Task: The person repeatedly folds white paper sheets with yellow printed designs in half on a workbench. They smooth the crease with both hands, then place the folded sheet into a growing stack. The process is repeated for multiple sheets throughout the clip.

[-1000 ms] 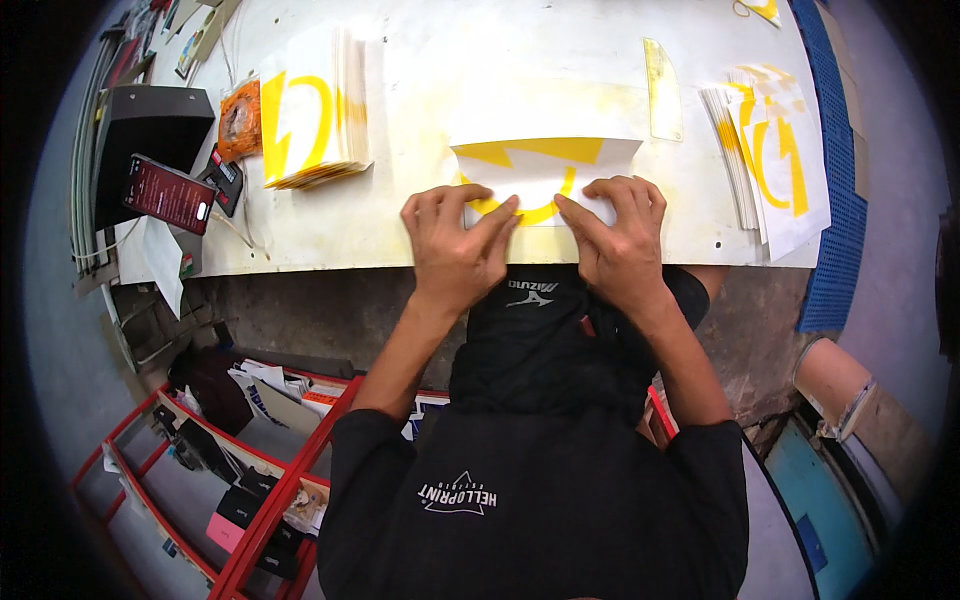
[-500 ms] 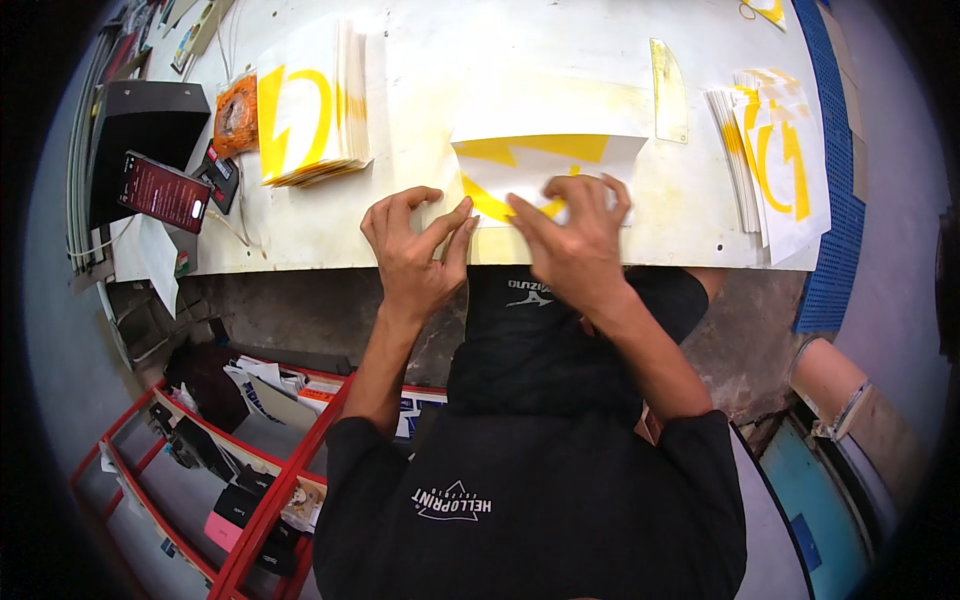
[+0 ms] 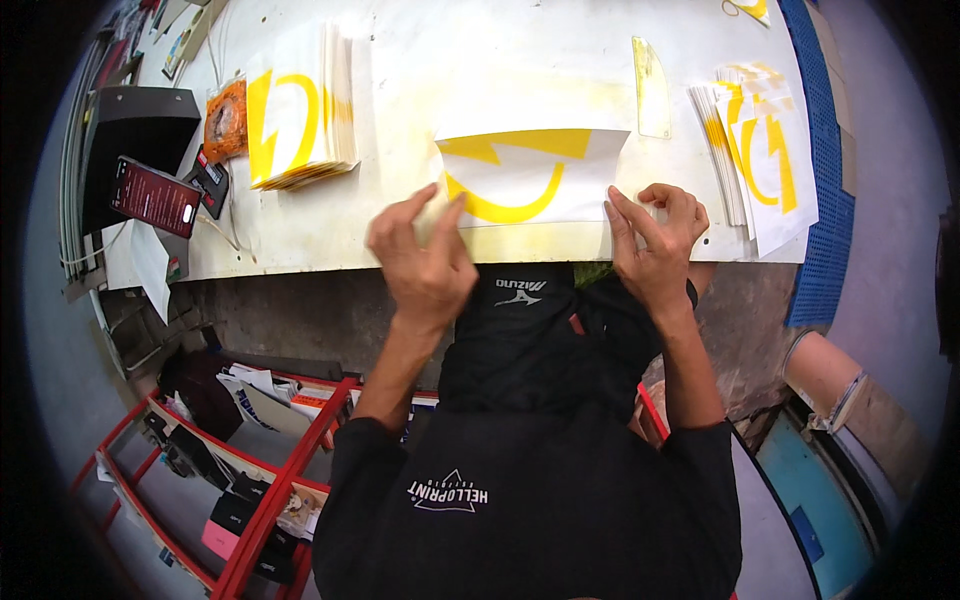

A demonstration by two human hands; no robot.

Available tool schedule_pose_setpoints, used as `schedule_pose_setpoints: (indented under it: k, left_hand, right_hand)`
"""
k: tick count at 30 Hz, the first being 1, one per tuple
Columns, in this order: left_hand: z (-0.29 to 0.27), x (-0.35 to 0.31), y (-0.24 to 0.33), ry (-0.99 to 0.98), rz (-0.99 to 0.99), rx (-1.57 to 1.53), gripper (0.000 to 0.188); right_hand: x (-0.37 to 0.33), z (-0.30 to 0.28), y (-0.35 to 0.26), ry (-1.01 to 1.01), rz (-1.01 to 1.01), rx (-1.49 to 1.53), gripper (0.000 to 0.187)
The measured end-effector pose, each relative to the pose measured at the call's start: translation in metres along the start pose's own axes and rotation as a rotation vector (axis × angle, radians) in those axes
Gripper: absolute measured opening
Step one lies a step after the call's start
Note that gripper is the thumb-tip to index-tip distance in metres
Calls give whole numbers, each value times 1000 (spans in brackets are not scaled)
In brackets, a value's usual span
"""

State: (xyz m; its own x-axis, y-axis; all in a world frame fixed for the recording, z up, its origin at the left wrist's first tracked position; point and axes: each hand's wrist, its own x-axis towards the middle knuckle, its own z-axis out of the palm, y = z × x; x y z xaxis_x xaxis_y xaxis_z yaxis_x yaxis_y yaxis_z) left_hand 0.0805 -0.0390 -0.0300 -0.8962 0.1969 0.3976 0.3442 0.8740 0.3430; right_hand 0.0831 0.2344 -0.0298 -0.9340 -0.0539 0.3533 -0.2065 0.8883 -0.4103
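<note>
In front of me on the table lies a white sheet of paper (image 3: pixel 530 175) with a yellow printed design. Its far edge looks folded and raised a little. My right hand (image 3: pixel 655 240) pinches the near right corner between thumb and forefinger, with the other fingers curled. At the near left corner is my left hand (image 3: pixel 425 260), slightly blurred. Its thumb and forefinger are apart, with the thumb tip against or just beside the paper's edge; I cannot tell whether it touches.
A stack of yellow-printed papers (image 3: pixel 300 120) stands left, beside an orange packet (image 3: pixel 226 122) and a phone (image 3: pixel 155 196). More printed sheets (image 3: pixel 765 165) lie fanned at right. A flat yellowish blade-shaped piece (image 3: pixel 651 90) lies beyond my sheet. Below left is a red-framed rack (image 3: pixel 290 465).
My right hand has moved right, from the middle of the sheet to its near right corner, uncovering the yellow curve. My left hand has shifted slightly, its thumb and forefinger still near the left corner.
</note>
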Motion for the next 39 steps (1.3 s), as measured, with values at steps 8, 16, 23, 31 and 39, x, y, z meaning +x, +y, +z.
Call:
schedule_pose_setpoints:
  k: [8,16,23,31,39]
  left_hand:
    - [20,-9,52,-302,111,-160,59]
    - [28,0,45,-114,145,-45,42]
    - [32,16,34,-182,97,-126,48]
    - [17,44,18,-474,-14,-83,95]
    - [20,41,19,-435,-15,-59,91]
  right_hand:
    - [41,-26,-35,-159,17,288,25]
    - [112,20,-51,-331,-286,223,24]
    - [125,47,-41,-324,-189,146,18]
    - [91,61,-52,-99,-337,-11,36]
    - [40,8,-1,-292,-138,-81,56]
